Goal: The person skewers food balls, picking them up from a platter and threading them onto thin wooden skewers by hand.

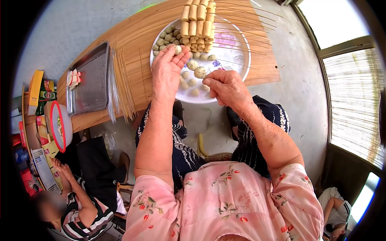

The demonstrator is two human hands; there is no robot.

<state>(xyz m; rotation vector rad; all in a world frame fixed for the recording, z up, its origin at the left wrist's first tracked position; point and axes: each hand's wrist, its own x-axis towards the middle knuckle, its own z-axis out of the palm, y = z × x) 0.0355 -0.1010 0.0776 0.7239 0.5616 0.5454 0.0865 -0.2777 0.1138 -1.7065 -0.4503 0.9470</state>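
Observation:
My left hand (171, 64) is over the near left part of a round white tray (173, 97), with a pale speckled ball (177, 50) held at its fingers. My right hand (230, 88) is closed in a pinch at the near end of a skewer of balls (200, 72). Two speckled balls show in line on it, pointing toward my left hand; the stick itself is mostly hidden. Loose balls (192, 82) lie in the tray between my hands, and darker green-grey balls (169, 37) are heaped beyond my left hand.
Stacked skewers of tan cylinders (200, 28) stand at the tray's far side, their sticks jutting right. Bare bamboo sticks (122, 80) and a metal tray (90, 80) lie left on the wooden table (140, 32). A red-rimmed bowl (60, 126) and a seated person (86, 201) are at lower left.

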